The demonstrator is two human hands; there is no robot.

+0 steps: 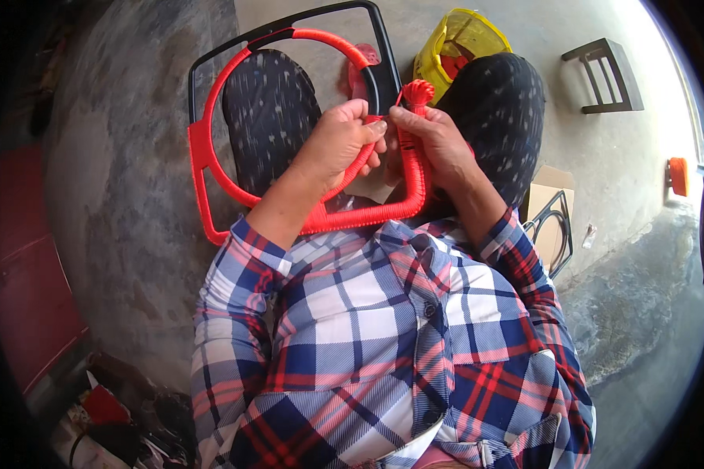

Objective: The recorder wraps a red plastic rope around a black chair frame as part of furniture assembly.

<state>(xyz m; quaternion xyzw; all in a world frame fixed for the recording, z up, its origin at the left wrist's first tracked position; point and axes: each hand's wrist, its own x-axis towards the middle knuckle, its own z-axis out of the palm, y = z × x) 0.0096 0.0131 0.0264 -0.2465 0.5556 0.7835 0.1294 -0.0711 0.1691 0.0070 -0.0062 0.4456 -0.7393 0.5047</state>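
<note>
A black rectangular frame [278, 31] with an inner ring rests on my lap. Red cord [368, 215] wraps its lower bar, most of the ring and parts of its sides, while the top stays bare black. My left hand [341, 142] is closed round the ring's right side, thumb and finger pinched at the border of red wrapping and bare black. Close beside it, my right hand [438, 141] pinches red cord at the frame's right side. A bunched hank of red cord [419, 93] sticks up above the right hand; its lower part is hidden.
A yellow bucket [426, 64] with red material inside stands beyond my right knee. Pink-red material [360, 74] lies between my knees. Farther right are a dark stool [606, 76], cardboard [551, 181] and another black frame [562, 234]. Clutter [105, 406] sits lower left.
</note>
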